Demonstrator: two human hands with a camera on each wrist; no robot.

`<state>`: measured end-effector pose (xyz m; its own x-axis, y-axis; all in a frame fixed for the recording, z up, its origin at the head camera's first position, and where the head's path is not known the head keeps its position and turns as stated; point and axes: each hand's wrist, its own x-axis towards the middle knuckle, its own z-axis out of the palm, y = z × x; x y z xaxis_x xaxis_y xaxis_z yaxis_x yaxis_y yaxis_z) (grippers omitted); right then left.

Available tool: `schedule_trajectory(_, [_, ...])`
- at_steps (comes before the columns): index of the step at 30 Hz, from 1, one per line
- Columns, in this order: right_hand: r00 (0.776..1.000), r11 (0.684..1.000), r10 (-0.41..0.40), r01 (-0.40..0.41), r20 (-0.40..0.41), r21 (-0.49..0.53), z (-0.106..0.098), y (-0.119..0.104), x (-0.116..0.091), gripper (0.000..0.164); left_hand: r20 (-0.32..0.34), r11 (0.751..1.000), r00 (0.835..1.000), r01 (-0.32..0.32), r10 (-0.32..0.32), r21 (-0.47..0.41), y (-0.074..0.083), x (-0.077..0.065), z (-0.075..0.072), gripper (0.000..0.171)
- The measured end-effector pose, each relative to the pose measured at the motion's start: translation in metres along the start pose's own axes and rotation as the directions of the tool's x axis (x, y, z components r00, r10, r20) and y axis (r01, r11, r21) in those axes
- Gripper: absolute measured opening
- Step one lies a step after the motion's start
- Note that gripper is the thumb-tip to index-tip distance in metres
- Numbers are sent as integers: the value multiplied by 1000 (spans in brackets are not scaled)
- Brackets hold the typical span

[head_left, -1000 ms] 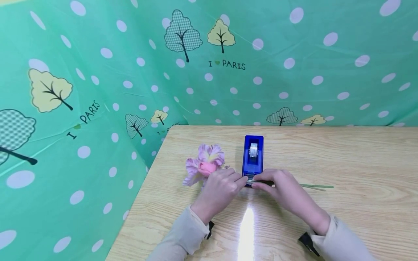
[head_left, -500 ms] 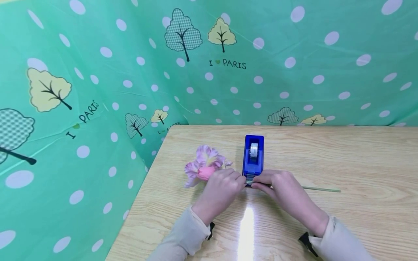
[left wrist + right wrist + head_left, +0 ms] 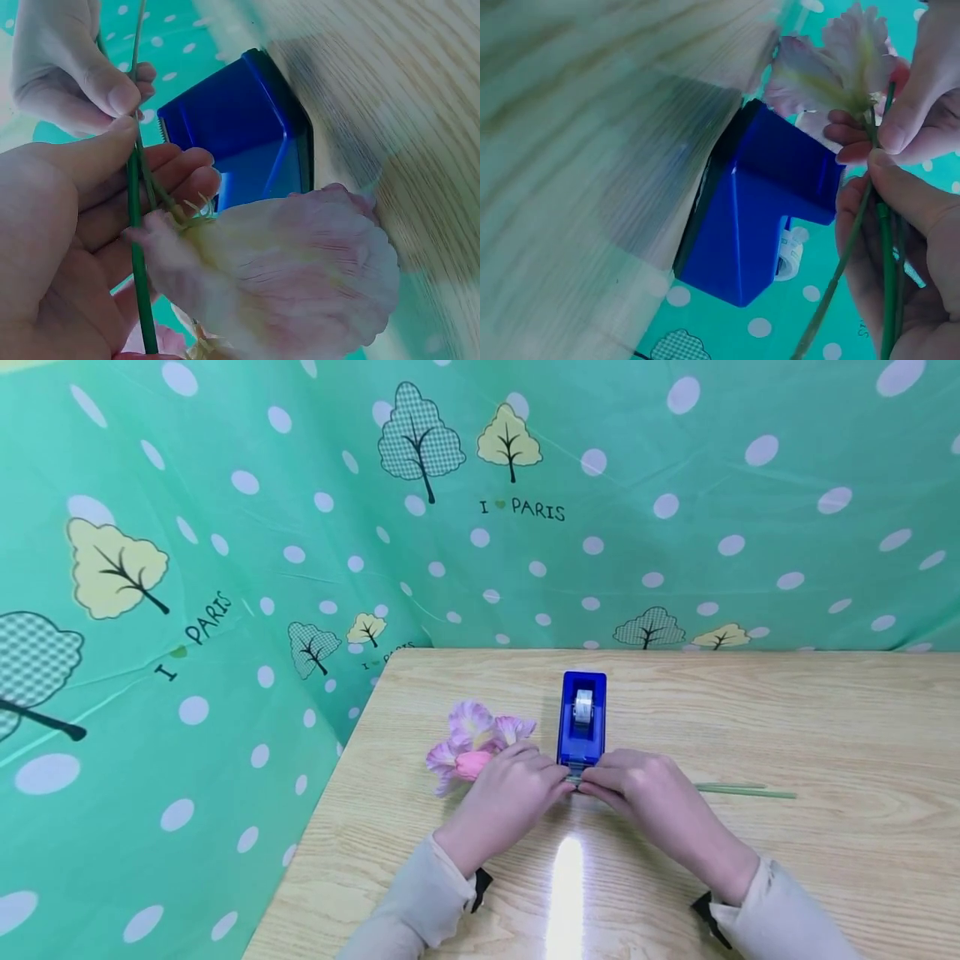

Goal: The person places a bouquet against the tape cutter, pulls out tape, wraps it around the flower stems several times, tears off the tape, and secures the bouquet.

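My left hand (image 3: 510, 802) pinches the green stems (image 3: 135, 199) of several flowers between thumb and fingers, just below the blooms. Close beside it, my right hand (image 3: 660, 802) pinches the same bundle, thumb against fingers. Ruffled pink-purple petals (image 3: 471, 727) and a pink bud (image 3: 472, 767) stick out left of the left hand. Past the right hand, the stem ends (image 3: 742, 790) point right and lie slightly apart. Directly behind the fingertips stands a blue tape dispenser (image 3: 581, 743), its toothed cutter facing the hands. Whether tape lies round the stems is hard to tell.
A roll of clear tape (image 3: 582, 706) sits in the dispenser. The wooden table (image 3: 825, 718) ends at a green dotted cloth (image 3: 540, 568) behind and to the left. Light reflects off the tabletop (image 3: 566, 893) in front of the hands.
The flower heads have turned, with another bloom showing at the right of the cluster. The stem ends have rotated and reach further right. Both hands stay in nearly the same place.
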<state>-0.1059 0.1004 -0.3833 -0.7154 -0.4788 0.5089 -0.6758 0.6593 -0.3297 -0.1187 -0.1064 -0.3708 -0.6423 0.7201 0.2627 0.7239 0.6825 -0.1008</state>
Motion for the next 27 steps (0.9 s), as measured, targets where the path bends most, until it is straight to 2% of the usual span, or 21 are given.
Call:
schedule_trajectory(3, [996, 997, -76, 74, -45, -28, 0, 1, 0, 15, 6, 1000, 1000, 10, -10, -28, 0, 1, -1, 24])
schedule_trajectory(7, [986, 989, -145, 141, -87, -52, 1, 3, -1, 17, -29, 999, 1000, 5, -6, -54, -2, 2, -1, 21])
schedule_trajectory(16, [979, 982, -182, 177, -86, -70, -2, 4, -1, 17, -108, 993, 994, -8, -5, -121, -5, 3, 0, 15])
schedule_trajectory(27, [974, 976, -219, 219, -55, -17, 0, 5, -2, 18, -71, 992, 997, -8, -1, -130, -5, 0, -3, 12])
